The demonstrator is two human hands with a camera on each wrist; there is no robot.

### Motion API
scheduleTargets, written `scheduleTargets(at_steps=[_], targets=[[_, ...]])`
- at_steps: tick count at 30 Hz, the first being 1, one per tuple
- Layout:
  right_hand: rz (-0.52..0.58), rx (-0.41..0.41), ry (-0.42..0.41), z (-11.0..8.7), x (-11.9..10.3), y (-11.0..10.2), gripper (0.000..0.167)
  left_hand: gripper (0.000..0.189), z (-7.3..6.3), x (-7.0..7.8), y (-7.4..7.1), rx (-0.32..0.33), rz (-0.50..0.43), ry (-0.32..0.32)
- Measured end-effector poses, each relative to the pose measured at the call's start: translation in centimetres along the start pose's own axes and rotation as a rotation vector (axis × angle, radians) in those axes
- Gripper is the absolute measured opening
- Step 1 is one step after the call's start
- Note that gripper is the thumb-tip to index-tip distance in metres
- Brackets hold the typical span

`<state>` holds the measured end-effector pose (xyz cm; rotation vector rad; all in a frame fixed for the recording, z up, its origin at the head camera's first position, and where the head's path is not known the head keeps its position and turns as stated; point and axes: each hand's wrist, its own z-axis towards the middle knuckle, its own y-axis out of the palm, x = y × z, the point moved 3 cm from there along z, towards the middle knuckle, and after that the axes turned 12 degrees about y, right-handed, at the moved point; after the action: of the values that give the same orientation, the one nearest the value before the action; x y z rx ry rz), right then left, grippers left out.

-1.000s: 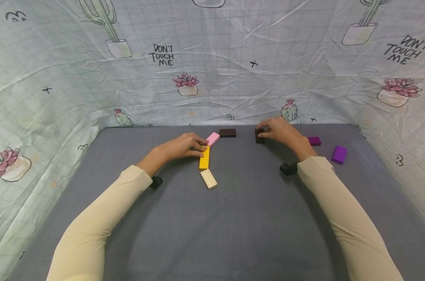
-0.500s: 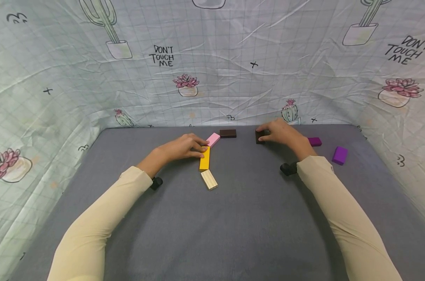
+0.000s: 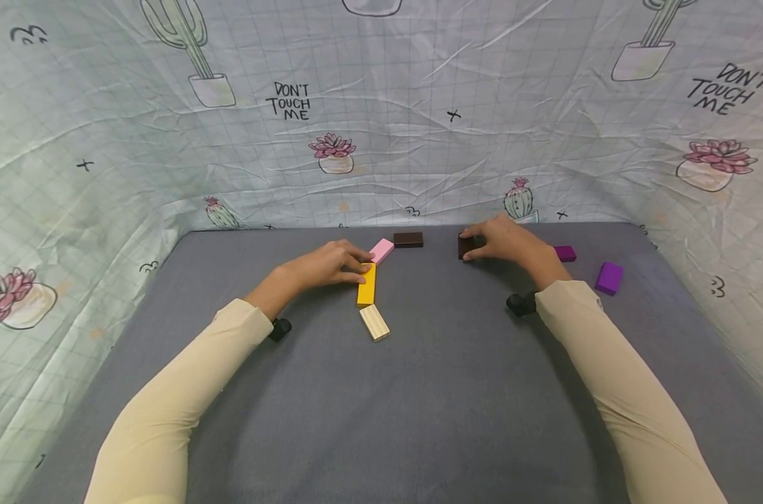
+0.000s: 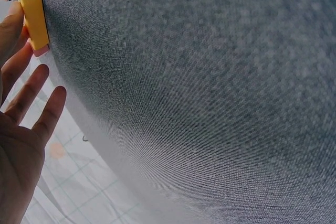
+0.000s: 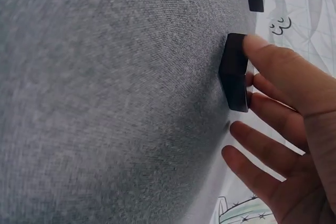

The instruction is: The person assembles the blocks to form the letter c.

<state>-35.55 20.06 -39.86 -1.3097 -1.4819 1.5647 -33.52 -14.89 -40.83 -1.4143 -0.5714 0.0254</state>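
Note:
In the head view, my left hand (image 3: pixel 331 264) reaches over a yellow block (image 3: pixel 367 285) and holds its far part between thumb and fingers. The left wrist view has that thumb against the yellow block (image 4: pixel 32 11), with the outer fingers spread apart. A pink block (image 3: pixel 381 250) lies at its far end and a pale wooden block (image 3: pixel 374 322) at its near end. Farther right, my right hand (image 3: pixel 504 239) pinches a dark brown block (image 3: pixel 466 246). In the right wrist view, the thumb presses one side of this block (image 5: pixel 234 56), with fingertips behind it.
Another dark brown block (image 3: pixel 408 240) lies beside the pink one, near the back fabric wall (image 3: pixel 381 189). Two purple blocks, one darker (image 3: pixel 565 253) and one brighter (image 3: pixel 609 278), lie right of my right hand. Grey cloth (image 3: pixel 381 406) covers the table.
My right thumb has shifted slightly toward the near end of the dark brown block. The left hand and the other blocks have stayed in place.

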Motion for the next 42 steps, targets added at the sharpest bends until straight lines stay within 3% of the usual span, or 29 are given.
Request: scheduleTargets(at_steps=[7,15,23,32,42], targets=[[0.055,0.006,-0.008,-0.2,-0.2,0.2,0.05,0.035,-0.1,0.1,-0.1,0.0,0.003,0.008],[0.081,-0.002,0.061,-0.1,-0.4,0.7,0.058,0.035,-0.1,0.0,0.0,0.004,0.005,0.012],[0.018,0.039,-0.059,-0.3,-0.9,0.6,0.044,0.035,0.0,0.1,-0.1,0.017,0.003,0.027],[-0.019,0.031,0.025,-0.5,-1.3,0.5,0.043,0.035,0.0,0.1,-0.1,0.019,-0.002,0.031],[-0.015,0.069,0.046,-1.9,-2.2,0.5,0.043,0.034,0.0,-0.2,-0.1,0.014,0.008,0.037]])
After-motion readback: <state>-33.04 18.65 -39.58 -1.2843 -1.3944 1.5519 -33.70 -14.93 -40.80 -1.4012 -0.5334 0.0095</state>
